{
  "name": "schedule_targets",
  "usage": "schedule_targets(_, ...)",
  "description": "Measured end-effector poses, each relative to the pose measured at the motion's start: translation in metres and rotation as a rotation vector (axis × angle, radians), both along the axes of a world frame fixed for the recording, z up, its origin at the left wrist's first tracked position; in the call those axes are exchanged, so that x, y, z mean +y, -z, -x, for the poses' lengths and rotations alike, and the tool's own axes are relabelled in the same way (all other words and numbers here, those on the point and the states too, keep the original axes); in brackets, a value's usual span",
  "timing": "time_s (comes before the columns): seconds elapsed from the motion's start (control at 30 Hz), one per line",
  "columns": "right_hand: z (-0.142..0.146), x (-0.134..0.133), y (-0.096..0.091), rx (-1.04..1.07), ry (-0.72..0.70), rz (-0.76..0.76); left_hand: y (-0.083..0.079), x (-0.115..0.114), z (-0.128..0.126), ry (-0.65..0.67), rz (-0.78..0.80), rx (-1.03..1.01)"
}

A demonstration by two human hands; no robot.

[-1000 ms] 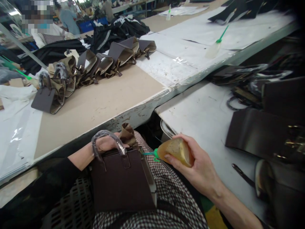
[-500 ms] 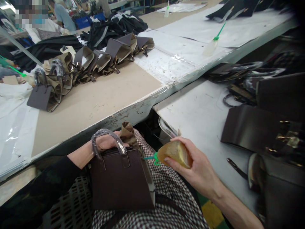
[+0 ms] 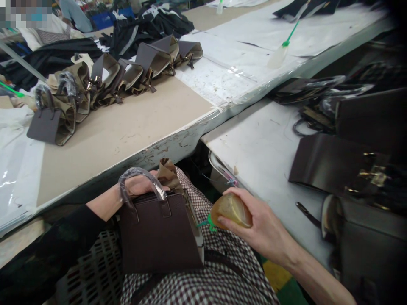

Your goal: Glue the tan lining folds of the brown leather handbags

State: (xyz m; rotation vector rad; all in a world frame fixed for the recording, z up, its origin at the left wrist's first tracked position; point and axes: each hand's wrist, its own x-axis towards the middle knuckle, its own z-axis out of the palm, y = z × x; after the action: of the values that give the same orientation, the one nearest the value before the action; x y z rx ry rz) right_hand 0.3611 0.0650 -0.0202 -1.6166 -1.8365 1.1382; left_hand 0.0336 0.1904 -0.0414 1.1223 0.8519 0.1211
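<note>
Right hand (image 3: pixel 256 220): fingers wrapped round a yellowish squeeze bottle (image 3: pixel 232 210), thumb on near side. Bottle lies tilted, green cap (image 3: pixel 210 223) toward the bag; thin nozzle (image 3: pixel 202 223) points at the open side edge of the dark brown handbag (image 3: pixel 159 237). Can't tell if tip touches.

Left hand (image 3: pixel 140 185): behind the plastic-wrapped handle (image 3: pixel 126 180), at the bag's top edge, next to bunched brown lining (image 3: pixel 168 171). Fingertips hidden, so can't tell how firmly they grasp. Bag sits roughly upright on the checked cloth (image 3: pixel 229 254) over the person's lap, handle up, side open toward the bottle.

Slotted crate (image 3: pixel 92 271) below left forearm. Counter (image 3: pixel 127 123) ahead: row of similar bags (image 3: pixel 149 59), open sides showing, black material (image 3: pixel 149 29) piled behind. Whitish bottle with green spout (image 3: pixel 277 56) further right on white covering. Second counter (image 3: pixel 251 148) at right carries dark bag pieces (image 3: pixel 324 163) with gold-coloured hardware. Co-worker (image 3: pixel 52 31) upper left, beyond the pile.
</note>
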Motion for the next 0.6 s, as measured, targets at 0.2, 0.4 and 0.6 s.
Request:
schedule_targets(0.2,0.0,-0.008,0.002,0.016,-0.036,0.069,-0.006,-0.004,-0.005,-0.02,0.018,-0.028)
schedule_targets(0.4,0.0,-0.008,0.008,0.029,0.023,0.166,-0.013,-0.014,-0.009,-0.04,0.013,-0.04)
schedule_targets(0.6,-0.01,-0.005,0.017,0.316,0.156,0.527,-0.036,-0.013,-0.007,-0.032,0.011,-0.055)
